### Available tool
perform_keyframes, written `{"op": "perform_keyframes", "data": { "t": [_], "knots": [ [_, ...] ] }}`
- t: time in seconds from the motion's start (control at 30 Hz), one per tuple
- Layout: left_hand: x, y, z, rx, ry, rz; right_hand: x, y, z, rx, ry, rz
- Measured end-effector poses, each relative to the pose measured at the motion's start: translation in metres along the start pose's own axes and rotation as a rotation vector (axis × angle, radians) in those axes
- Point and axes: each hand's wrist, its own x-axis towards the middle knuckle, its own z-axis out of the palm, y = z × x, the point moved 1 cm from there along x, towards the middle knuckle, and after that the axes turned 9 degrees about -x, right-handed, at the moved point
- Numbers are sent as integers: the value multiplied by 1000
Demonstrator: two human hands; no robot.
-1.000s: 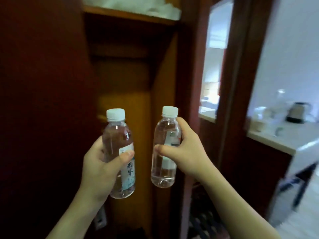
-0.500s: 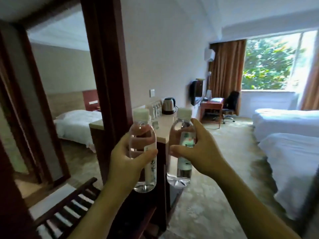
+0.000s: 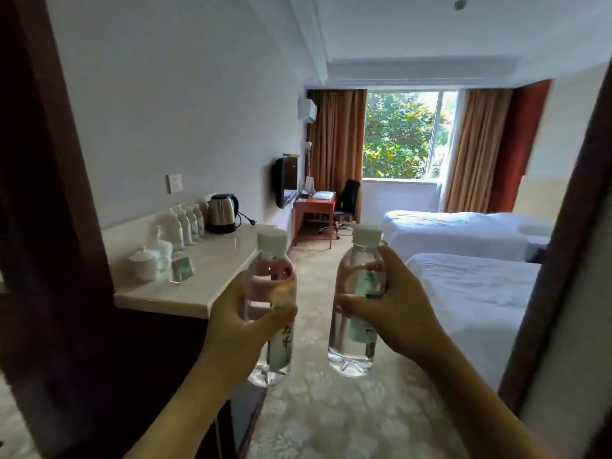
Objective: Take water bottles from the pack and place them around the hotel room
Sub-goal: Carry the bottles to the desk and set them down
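Observation:
I hold two clear water bottles with white caps upright in front of me. My left hand (image 3: 245,321) is wrapped around the left bottle (image 3: 270,276) at its middle. My right hand (image 3: 394,304) grips the right bottle (image 3: 354,326) from the right side, thumb across its label. The two bottles are apart, a hand's width between them. A row of several more water bottles (image 3: 187,223) stands on the pale counter (image 3: 212,263) at the left, next to an electric kettle (image 3: 221,213). No pack is in view.
White cups (image 3: 145,263) and a small card sit on the counter's near end. Two white beds (image 3: 470,293) fill the right side. A carpeted aisle (image 3: 318,266) runs ahead to a desk (image 3: 314,205), an office chair and a window. Dark door frames flank both edges.
The view has swung from the wooden closet round to the open bedroom and moved forward past the door frame. Both hands have kept their bottles upright throughout.

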Motion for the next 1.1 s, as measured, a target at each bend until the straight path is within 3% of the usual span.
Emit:
{"op": "perform_keyframes", "data": {
  "t": [0.23, 0.53, 0.83, 1.1],
  "knots": [
    [152, -61, -2, -41, -147, 27, 120, 55, 16, -122, 148, 32],
    [304, -162, 63, -93, -252, 32, 244, 157, 18, -215, 239, 86],
    [461, -275, 155, -34, -191, 47, 411, 311, -2, -149, 240, 34],
    [603, -345, 204, 42, -129, 52, 572, 399, -2, -128, 176, 0]
  ]
}}
